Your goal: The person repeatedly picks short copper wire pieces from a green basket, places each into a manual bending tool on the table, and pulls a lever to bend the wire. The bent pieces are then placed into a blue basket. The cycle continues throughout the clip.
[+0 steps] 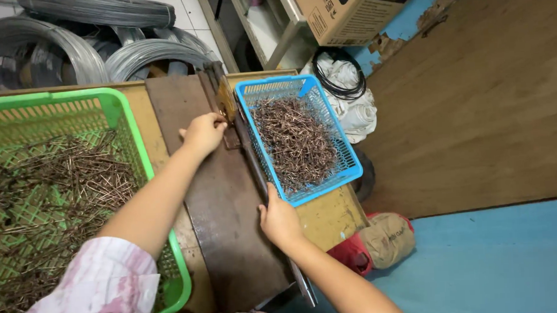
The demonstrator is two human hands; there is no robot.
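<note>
Your left hand [203, 132] pinches a small wire piece at the hinge [227, 105]; your right hand [279, 220] grips the lever [253, 157], blue basket [347, 148] just beyond it.

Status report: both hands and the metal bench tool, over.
Left hand pinching a small wire piece at the bench tool's head. Right hand gripping the long lever handle. Blue basket alongside; nothing blocking.

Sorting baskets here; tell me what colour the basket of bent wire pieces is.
Blue basket, seen best in the head view.
</note>
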